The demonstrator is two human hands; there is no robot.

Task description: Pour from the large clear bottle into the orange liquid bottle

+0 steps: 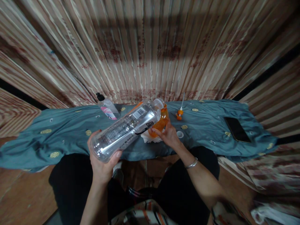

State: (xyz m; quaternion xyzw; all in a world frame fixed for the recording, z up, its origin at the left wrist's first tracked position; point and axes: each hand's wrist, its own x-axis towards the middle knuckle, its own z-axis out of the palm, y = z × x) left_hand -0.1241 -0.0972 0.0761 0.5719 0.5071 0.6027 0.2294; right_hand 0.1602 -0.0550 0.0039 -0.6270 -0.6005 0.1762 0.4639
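Note:
My left hand (103,162) is wrapped round the base of a large clear plastic bottle (126,134), tilted with its neck up to the right. The bottle's mouth sits at the top of an orange see-through bottle (161,122); whether the two touch I cannot tell. My right hand (168,134) grips the orange bottle from its right side. Under the orange bottle lies a crumpled white tissue (152,138). Close to my right hand is a small white round cap (180,134). An orange pump head (179,114) with a thin tube lies farther back.
A clear pump bottle (109,108) with a black top and pink label stands at the back left. Toward the right lies a black phone (237,129). A teal patterned cloth (70,137) covers the narrow table, with a pleated curtain (150,56) behind it.

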